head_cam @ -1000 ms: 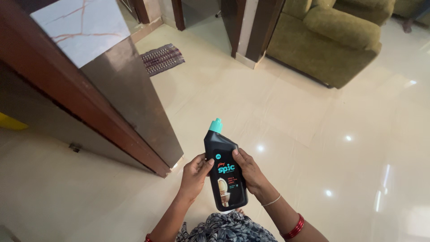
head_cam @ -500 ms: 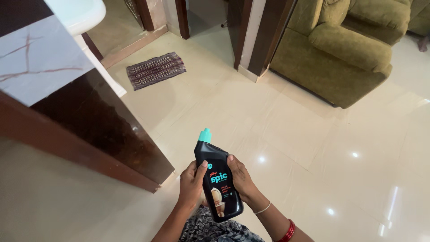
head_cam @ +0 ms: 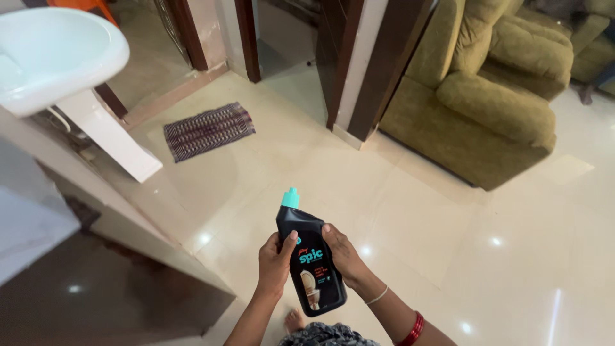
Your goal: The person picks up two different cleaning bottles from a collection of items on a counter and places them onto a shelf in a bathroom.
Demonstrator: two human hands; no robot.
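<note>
I hold a black plastic bottle [head_cam: 306,259] with a teal cap upright in front of me, low in the view, above a glossy cream tiled floor. My left hand [head_cam: 275,263] wraps its left side, thumb on the front label. My right hand [head_cam: 343,256] grips its right side, fingers curled over the edge. Red bangles and a thin bracelet sit on my right wrist. One bare foot shows under the bottle.
A white pedestal washbasin [head_cam: 57,57] stands at the upper left. A dark glossy wall corner [head_cam: 96,288] is close on my left. A striped doormat [head_cam: 208,130] lies before a doorway. An olive green sofa [head_cam: 493,102] fills the upper right.
The view has moved forward past the dark wall corner, and the washbasin has come into sight. Both hands keep the same hold on the bottle.
</note>
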